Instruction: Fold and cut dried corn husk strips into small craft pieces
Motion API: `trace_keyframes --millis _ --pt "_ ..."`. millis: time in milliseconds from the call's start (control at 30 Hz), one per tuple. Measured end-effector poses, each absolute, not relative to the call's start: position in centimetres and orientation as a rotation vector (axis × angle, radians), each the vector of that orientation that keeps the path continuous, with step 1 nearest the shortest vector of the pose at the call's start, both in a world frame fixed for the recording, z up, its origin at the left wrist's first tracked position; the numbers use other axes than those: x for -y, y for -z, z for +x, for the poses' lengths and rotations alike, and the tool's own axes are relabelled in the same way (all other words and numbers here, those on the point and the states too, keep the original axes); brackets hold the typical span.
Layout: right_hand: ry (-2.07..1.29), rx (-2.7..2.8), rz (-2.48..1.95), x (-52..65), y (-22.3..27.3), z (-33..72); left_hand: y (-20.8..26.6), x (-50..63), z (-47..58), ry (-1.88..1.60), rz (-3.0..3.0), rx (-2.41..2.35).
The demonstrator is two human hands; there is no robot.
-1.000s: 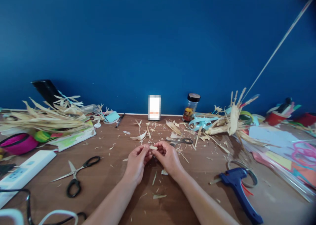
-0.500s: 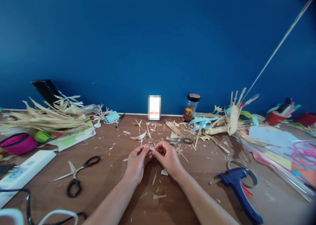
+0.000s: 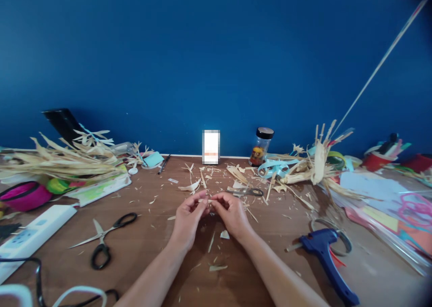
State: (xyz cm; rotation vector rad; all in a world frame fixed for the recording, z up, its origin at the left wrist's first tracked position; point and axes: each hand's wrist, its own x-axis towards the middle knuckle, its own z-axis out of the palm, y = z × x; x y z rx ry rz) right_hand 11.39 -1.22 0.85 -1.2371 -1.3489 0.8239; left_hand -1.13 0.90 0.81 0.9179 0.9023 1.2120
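Above the middle of the brown table, my left hand (image 3: 189, 215) and my right hand (image 3: 232, 212) meet almost fingertip to fingertip. Between them they pinch a small pale strip of corn husk (image 3: 209, 201), mostly covered by the fingers. Thumb and fingers are closed on it on both sides. Just beyond my right hand lies a small pair of scissors (image 3: 254, 192), partly hidden by that hand. Husk scraps (image 3: 191, 186) are scattered past the fingertips, and a pale scrap (image 3: 224, 234) lies below my right wrist.
Open black-handled scissors (image 3: 101, 239) and a white power strip (image 3: 37, 235) lie left, near a husk pile (image 3: 67, 161). Right are a blue glue gun (image 3: 326, 257), a roll of tape (image 3: 347, 242) and more husks (image 3: 319, 165). A black-lidded jar (image 3: 261, 147) stands at the blue wall.
Both hands stay in place over the table. The fingers have shifted slightly around the husk strip, with the left fingers raised a little, and more of the strip shows.
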Motion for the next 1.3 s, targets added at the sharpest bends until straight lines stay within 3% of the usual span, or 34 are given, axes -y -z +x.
trace_keyframes --millis 400,1300 --pt "-0.953 1.276 -1.144 1.2 -0.8 11.4 0.3 -1.3 -1.4 -1.223 1.125 -1.031" --pt "-0.769 1.353 -1.229 1.1 -0.7 11.5 0.2 -1.1 -1.2 -1.115 1.02 -0.955"
